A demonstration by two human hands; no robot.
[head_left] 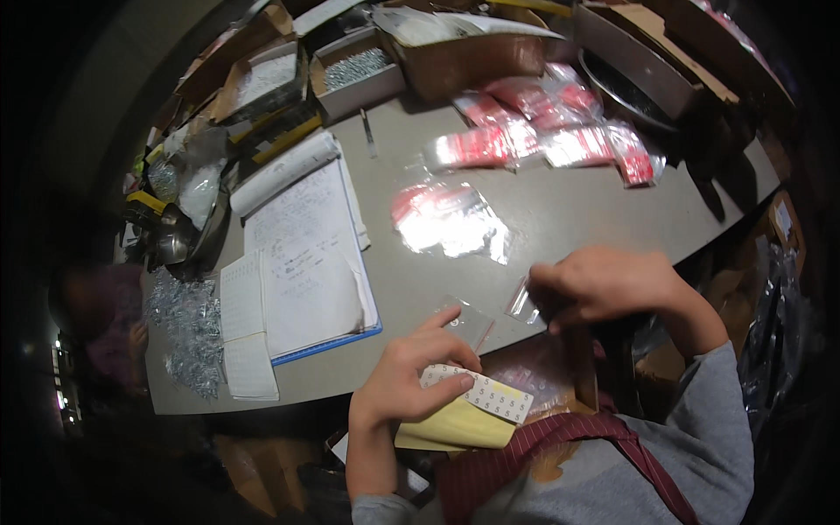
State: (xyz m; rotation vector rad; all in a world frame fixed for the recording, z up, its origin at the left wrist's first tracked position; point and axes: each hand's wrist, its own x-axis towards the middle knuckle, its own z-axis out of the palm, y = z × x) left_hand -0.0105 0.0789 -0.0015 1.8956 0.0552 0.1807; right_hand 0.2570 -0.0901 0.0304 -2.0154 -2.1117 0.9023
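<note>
My left hand [411, 372] grips a white sticker sheet [499, 398] printed in small dark characters, with a yellow backing sheet [455, 426] below it. Its thumb lies on top, and its index finger reaches to a small clear plastic bag [472, 324] at the table's near edge. Slightly blurred, my right hand [604, 284] is closed at the fingertips, with another small clear plastic bag [522, 303] at them. Beyond both hands lies a loose pile of shiny clear bags [451, 223] with some red in it.
Red-and-clear packets [577, 144] are heaped farther back. On the left are a clipboard [302, 254] with written papers, a pen [368, 133], and a spread of small metal parts [185, 328]. Cardboard boxes [477, 66] line the back. A person [105, 324] is at the far left.
</note>
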